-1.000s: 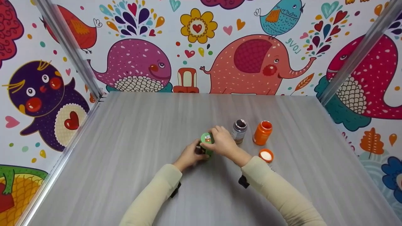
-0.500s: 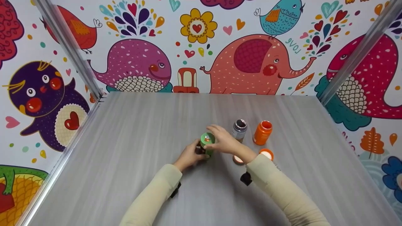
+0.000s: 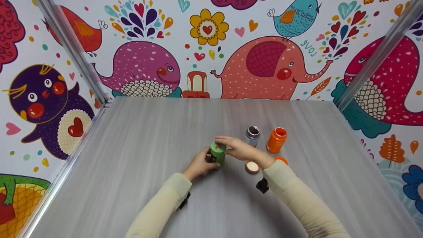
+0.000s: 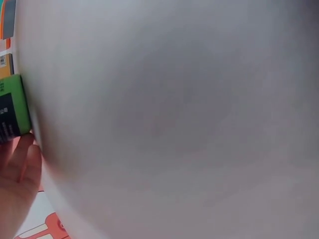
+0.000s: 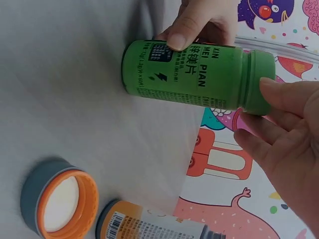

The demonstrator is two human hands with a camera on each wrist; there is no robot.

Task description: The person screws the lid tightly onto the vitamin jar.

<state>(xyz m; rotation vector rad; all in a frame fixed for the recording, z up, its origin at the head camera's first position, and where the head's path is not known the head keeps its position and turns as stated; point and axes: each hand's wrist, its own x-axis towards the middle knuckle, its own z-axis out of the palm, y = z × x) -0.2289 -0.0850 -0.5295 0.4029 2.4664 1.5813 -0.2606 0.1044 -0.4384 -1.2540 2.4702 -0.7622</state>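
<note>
A green bottle [image 5: 174, 74] stands upright on the table, its black-printed label showing in the right wrist view. My left hand [image 3: 200, 165] grips its lower body, thumb across the near side. At the top, my right hand [image 3: 240, 149] holds the bottle's green cap [image 5: 261, 82] between thumb and fingers, and the cap sits on the neck. In the left wrist view only some left-hand fingers [image 4: 22, 164] show, at the base of the bottle.
To the right stand an uncapped grey bottle [image 3: 252, 138] and an uncapped orange bottle [image 3: 276, 140]. A loose grey cap with an orange inside [image 5: 88, 204] lies nearer me. An orange cap [image 3: 281, 160] is partly behind my right sleeve. A patterned wall [image 3: 198, 43] bounds the table's back.
My right hand has turned about the green cap, its wrist shifting right and slightly down. The loose grey cap has come into view from behind that arm. My left hand keeps its grip.
</note>
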